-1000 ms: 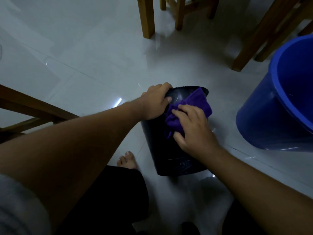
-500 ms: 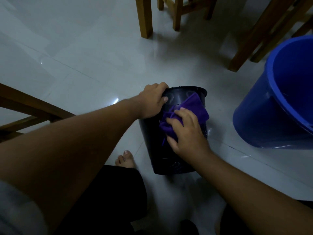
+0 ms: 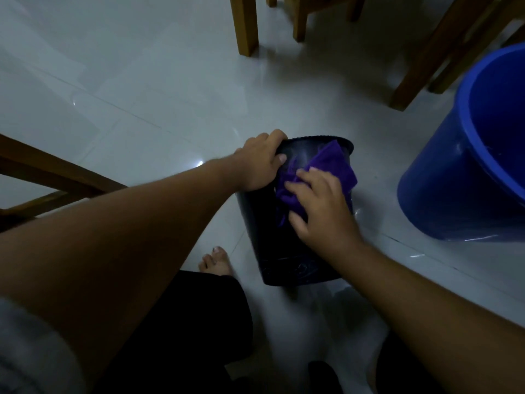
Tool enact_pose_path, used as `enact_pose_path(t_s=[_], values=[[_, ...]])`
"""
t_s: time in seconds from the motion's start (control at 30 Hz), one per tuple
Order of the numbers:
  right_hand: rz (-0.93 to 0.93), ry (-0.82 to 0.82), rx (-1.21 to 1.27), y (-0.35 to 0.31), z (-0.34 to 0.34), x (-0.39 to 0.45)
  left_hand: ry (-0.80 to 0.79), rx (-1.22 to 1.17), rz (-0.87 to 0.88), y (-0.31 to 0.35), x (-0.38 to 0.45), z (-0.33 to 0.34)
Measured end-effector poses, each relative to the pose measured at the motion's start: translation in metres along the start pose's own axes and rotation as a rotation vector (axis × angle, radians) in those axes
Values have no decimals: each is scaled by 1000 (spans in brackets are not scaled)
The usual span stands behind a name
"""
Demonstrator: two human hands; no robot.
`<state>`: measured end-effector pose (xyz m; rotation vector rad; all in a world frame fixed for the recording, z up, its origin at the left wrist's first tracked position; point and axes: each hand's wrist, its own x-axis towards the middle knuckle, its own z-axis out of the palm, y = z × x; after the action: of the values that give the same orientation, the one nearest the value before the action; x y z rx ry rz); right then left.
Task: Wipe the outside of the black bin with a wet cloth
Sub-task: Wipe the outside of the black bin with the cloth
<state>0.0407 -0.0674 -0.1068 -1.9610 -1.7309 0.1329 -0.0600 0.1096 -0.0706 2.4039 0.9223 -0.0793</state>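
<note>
Obs.: black bin (image 3: 270, 237) stands on the tiled floor (image 3: 142, 95) just in front of my foot (image 3: 216, 260), tipped slightly toward me. My left hand (image 3: 260, 163) is closed on its rim, fingers curled over the far edge, thumb on the near side, steadying it. My right hand (image 3: 318, 206) lies flat with fingers spread, pressing the purple cloth (image 3: 332, 163) against the upper side wall; part of the cloth rides over the rim.

Progress, my judgement: mid-task. Cloth is working the top band of the near-right face. Lower wall near the base shows faint streaks; cannot tell whether wet or just glare in this dim light. Far side and left flank are hidden, so unverified. Likely left: lower band, then turning the bin for the unseen faces.

Blue bucket (image 3: 468, 155) stands near on the right, apart from the bin.
</note>
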Motion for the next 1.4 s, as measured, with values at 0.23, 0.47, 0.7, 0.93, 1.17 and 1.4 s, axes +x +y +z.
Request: enact_pose_path(t_s=[0.23,0.47,0.7,0.93,1.17,1.4], values=[[-163,-111,-22,2,5,-55,71,45,28,-5,-3,3],[75,-26,-16,0,-7,13,121,65,94,-3,-6,2],[-45,-121,-11,5,-2,-57,236,105,-32,32,-3,17],[5,-93,3,3,-9,-11,144,20,7,10,-3,7],[-28,-63,-35,-7,0,-38,119,-20,60,-10,-14,2],[-178,-123,-78,-11,10,-58,223,122,-99,16,-11,15]])
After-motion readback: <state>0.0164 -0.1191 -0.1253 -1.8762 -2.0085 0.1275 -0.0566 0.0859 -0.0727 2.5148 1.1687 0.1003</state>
